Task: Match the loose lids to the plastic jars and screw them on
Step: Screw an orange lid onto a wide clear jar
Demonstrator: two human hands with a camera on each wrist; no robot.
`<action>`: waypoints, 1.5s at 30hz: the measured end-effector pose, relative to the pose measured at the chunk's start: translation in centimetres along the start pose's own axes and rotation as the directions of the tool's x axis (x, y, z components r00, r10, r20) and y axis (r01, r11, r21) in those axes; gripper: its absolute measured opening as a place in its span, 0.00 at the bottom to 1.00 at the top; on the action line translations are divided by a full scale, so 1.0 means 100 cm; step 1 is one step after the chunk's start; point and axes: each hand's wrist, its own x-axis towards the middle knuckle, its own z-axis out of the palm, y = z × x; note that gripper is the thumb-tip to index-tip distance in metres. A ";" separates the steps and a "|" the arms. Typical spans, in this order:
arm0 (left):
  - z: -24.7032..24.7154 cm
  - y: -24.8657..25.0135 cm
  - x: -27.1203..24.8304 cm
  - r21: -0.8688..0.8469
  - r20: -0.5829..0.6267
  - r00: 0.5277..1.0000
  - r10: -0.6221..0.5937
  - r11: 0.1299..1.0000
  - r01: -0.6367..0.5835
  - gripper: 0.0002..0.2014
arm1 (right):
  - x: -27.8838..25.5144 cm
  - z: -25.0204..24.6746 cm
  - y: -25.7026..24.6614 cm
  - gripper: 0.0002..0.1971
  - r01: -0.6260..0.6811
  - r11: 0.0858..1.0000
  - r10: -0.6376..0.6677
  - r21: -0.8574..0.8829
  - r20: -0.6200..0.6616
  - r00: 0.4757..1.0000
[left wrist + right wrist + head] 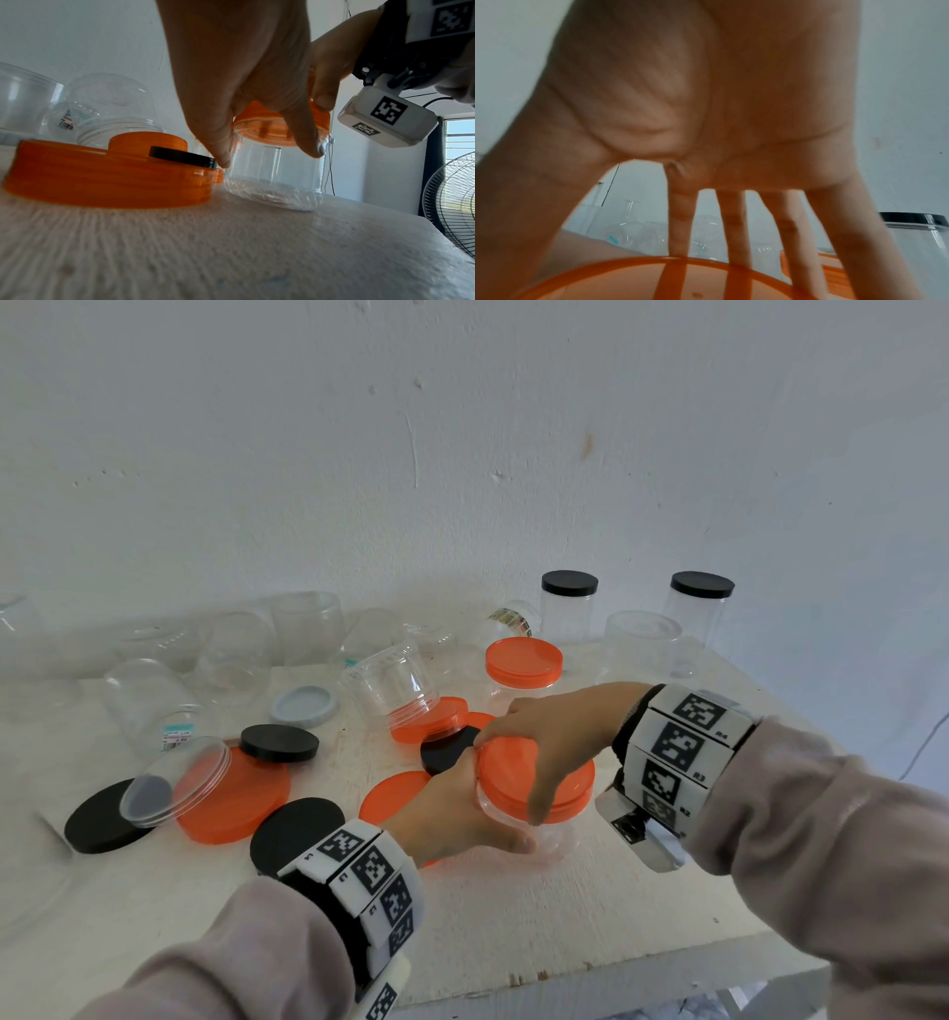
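A small clear plastic jar [554,837] stands on the white table [513,916] near its front middle. My left hand [457,814] grips the jar's body from the left, thumb in front. An orange lid [506,773] sits on the jar's mouth. My right hand [560,726] comes down on this lid from above, fingers spread and curled round its rim. In the left wrist view the left hand's fingers [306,142] wrap the jar [272,178] under the orange lid [259,119]. The right wrist view shows the right hand's fingers [680,223] reaching over the lid [628,280].
Loose orange lids [231,798], black lids [280,742] and a grey lid [303,706] lie left of the hands. Several open clear jars [308,624] crowd the back left. An orange-capped jar [524,665] and two black-capped jars [569,603] stand behind. The table's front edge [616,968] is close.
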 end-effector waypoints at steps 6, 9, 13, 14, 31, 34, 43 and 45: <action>-0.001 -0.001 -0.002 0.017 -0.016 1.000 -0.005 1.000 0.005 0.53 | 0.003 0.008 0.000 0.50 -0.089 0.996 0.091 0.025 -0.095 0.991; -0.001 0.001 -0.001 0.007 -0.010 1.000 -0.006 1.000 0.006 0.55 | 0.002 0.005 0.001 0.54 -0.071 0.997 0.072 0.014 -0.048 0.996; 0.000 0.004 -0.002 0.019 -0.009 1.000 0.000 1.000 0.000 0.56 | -0.003 -0.003 0.002 0.50 -0.007 1.000 0.007 0.025 -0.005 1.000; 0.000 0.004 -0.002 0.022 -0.011 1.000 0.000 1.000 0.000 0.56 | -0.003 -0.002 0.003 0.48 -0.007 1.000 0.007 0.027 -0.009 1.000; 0.000 0.008 -0.006 0.024 -0.023 1.000 -0.009 1.000 0.010 0.53 | 0.003 0.010 0.009 0.46 -0.001 0.997 0.009 0.076 -0.097 0.995; 0.000 0.008 -0.007 0.009 -0.022 1.000 -0.007 1.000 0.007 0.52 | 0.006 0.016 0.008 0.50 -0.039 0.998 0.047 0.053 -0.150 0.988; 0.001 0.008 -0.006 0.049 -0.016 1.000 -0.007 0.999 0.008 0.55 | 0.002 0.016 0.013 0.47 0.061 0.993 -0.050 0.096 -0.110 0.993; 0.001 0.008 -0.006 0.042 -0.016 1.000 -0.002 0.999 0.003 0.55 | 0.003 0.021 0.015 0.46 0.062 0.994 -0.048 0.091 -0.146 0.988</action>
